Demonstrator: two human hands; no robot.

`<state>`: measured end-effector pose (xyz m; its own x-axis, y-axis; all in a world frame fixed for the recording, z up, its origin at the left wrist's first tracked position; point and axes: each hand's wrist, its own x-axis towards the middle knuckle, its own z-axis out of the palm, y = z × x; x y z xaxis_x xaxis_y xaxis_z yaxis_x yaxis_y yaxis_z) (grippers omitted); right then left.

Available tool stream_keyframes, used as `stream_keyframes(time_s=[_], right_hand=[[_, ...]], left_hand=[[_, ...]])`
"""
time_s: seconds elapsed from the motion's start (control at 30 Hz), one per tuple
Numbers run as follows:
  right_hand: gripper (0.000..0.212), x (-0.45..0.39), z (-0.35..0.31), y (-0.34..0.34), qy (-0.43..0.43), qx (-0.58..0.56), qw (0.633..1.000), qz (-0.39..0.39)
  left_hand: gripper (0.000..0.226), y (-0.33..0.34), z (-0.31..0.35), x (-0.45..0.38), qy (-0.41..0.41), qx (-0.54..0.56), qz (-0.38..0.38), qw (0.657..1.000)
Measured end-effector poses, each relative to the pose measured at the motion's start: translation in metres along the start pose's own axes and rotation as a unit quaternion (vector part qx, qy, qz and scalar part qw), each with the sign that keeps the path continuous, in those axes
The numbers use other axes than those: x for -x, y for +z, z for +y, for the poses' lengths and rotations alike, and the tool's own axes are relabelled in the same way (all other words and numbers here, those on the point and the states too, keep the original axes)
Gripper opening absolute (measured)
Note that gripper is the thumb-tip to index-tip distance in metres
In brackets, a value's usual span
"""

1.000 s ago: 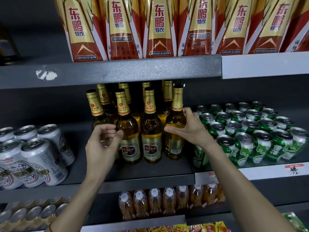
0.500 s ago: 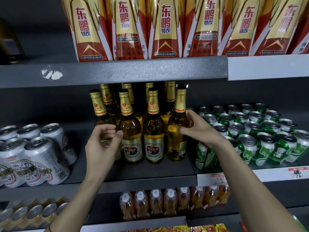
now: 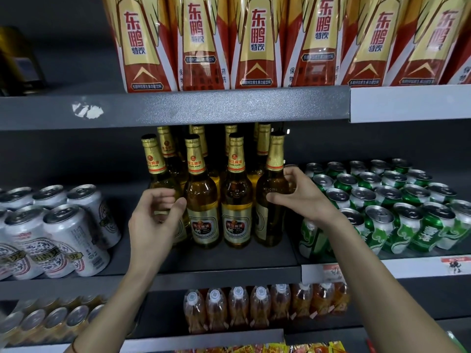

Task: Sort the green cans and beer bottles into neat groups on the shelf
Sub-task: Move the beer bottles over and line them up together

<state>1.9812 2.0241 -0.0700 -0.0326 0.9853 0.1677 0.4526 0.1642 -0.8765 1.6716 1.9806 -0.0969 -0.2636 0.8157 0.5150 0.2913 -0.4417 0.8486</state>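
The dark shelf (image 3: 229,258) carries beer bottles (image 3: 202,200) between the left hand (image 3: 153,222) and right hand (image 3: 303,197), white cans (image 3: 68,235) beyond the left hand, green cans (image 3: 397,200) beyond the right.

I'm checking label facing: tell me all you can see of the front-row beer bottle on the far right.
The rightmost front beer bottle is amber glass with gold neck foil and a red-edged band. It stands upright on the dark shelf, label turned leftward, only partly visible. The right hand holds its shoulder; the neighbouring bottle stands close on its left.
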Motion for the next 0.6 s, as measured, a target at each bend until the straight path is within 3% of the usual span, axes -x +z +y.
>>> stream_keyframes(time_s=[0.13,0.27,0.4,0.6], right_hand=[[0.046,0.000,0.003,-0.004,0.002,-0.038,0.998,-0.044],[0.084,0.001,0.001,0.008,0.020,0.056,0.998,0.010],[0.072,0.000,0.001,0.011,0.018,0.035,0.998,0.056],[0.050,0.000,0.006,-0.003,0.018,-0.055,0.998,-0.006]], left_hand=[[0.020,-0.001,0.000,0.001,0.000,0.006,0.000,1.000],[0.017,-0.004,0.001,0.002,-0.003,0.009,-0.001,1.000],[0.017,-0.006,0.002,0.003,-0.002,0.005,0.003,1.000],[0.017,-0.006,0.004,0.003,-0.002,0.004,0.009,1.000]])
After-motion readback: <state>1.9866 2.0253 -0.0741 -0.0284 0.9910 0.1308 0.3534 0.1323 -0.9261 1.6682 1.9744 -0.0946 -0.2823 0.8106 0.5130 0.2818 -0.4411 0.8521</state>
